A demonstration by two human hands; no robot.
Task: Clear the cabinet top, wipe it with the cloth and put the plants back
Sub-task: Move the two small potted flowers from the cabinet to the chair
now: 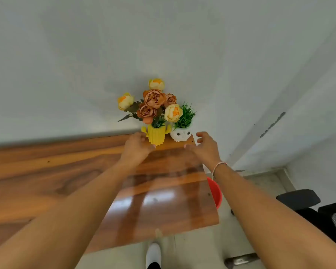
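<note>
Two upright pots between open hands.

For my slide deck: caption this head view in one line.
Both hands, left and right, reach toward the yellow cactus pot and white owl pot on the wooden cabinet top.

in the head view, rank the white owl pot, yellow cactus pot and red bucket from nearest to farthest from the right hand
From the right hand:
1. white owl pot, just left of its fingertips, on the cabinet top.
2. yellow cactus pot, further left, by the left hand.
3. red bucket, on the floor beside the cabinet.
</note>
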